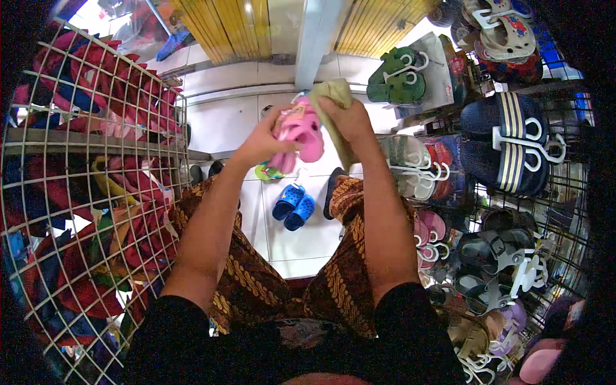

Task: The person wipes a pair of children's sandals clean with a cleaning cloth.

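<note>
In the middle of the head view, my left hand [260, 142] is closed around a pair of pink clogs [311, 142], gripping them at their left side. My right hand [346, 119] grips a pale olive-green cloth [335, 96], which drapes over the fingers and hangs down beside the clogs. The cloth lies against or very near the clogs' right side; contact is hard to tell. Below them, a pair of blue clogs [295, 206] sits on the white tiled floor [282, 247] between my feet. A lime-green sandal [268, 171] is partly hidden behind the pink pair.
A wire grid rack [96, 151] of reddish bagged goods stands at the left. On the right, hanging displays carry dark striped slides [507, 144], green sandals [398, 77], grey sandals [491, 250] and cream clogs [510, 38]. Yellow slatted panels [221, 29] and a pale post [321, 45] stand ahead.
</note>
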Motion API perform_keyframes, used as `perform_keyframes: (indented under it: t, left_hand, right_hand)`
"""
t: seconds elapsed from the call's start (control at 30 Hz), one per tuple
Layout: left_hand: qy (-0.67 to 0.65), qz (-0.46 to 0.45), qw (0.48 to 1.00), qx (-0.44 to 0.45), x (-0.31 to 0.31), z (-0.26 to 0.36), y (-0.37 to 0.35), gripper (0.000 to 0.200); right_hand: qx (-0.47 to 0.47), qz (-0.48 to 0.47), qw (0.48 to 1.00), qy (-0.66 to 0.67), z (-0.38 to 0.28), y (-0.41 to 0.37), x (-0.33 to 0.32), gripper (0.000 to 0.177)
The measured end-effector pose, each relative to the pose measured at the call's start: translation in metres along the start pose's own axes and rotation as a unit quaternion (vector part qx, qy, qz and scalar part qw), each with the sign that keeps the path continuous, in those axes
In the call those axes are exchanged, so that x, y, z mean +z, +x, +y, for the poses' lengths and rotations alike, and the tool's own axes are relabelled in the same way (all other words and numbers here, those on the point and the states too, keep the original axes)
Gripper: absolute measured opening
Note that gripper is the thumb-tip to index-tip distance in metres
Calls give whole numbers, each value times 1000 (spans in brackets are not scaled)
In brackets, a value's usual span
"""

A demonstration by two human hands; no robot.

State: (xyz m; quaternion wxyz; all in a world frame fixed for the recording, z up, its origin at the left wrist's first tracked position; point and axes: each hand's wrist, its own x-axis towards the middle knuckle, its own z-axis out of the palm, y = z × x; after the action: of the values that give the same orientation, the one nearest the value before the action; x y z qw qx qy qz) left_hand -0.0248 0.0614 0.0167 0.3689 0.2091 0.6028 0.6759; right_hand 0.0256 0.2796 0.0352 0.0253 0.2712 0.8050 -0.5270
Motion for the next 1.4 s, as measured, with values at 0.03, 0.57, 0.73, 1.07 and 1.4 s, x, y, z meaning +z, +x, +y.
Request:
perform_keyframes:
  t: [0.03,0.57,0.73,1.07,1.4]
  left_hand:
    - [11,32,999,30,4,-9,3,73]
    - [-305,-52,951,-19,-10,-25,6,63]
    - [-318,20,944,-80,-17,-33,11,63]
    - [-386,35,921,-46,-7,-9,5,67]
    - [-342,157,925,58,-7,-7,5,77]
  right_hand:
    - [2,-4,1000,18,0,-1,-3,60]
    - [52,-17,997,53,0,2,5,74]
    - [-15,-77,995,63,1,-2,14,72]
    - [-10,-111,992,57,-21,-23,17,58]
    - [-104,2,994,-28,-36,-43,27,51]
